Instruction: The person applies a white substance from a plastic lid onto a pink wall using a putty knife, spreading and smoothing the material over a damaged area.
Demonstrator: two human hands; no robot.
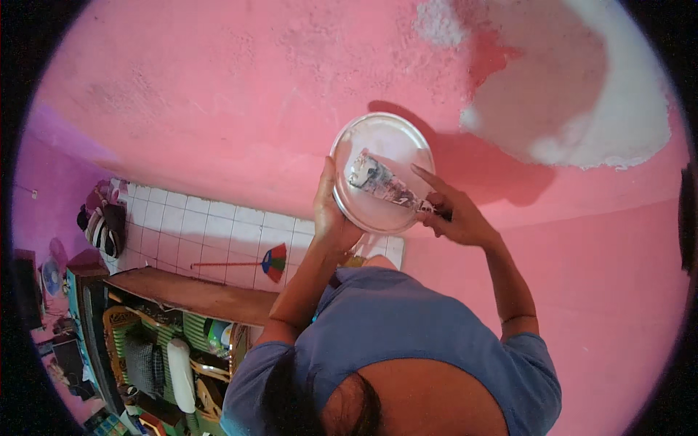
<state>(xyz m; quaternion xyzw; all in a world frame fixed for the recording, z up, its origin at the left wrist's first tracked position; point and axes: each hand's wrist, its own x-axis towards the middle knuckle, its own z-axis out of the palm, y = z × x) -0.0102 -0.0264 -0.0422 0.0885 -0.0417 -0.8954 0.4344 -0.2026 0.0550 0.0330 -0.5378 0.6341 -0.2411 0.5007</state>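
Pink wall [218, 94]; left hand [331, 218] under round pan [383, 172]

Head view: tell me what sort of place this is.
Probably a room in a home under repair. A pink wall carries a pale plaster patch; the left hand holds a round pan, the right hand a putty knife. A white tiled floor with a broom lies below.
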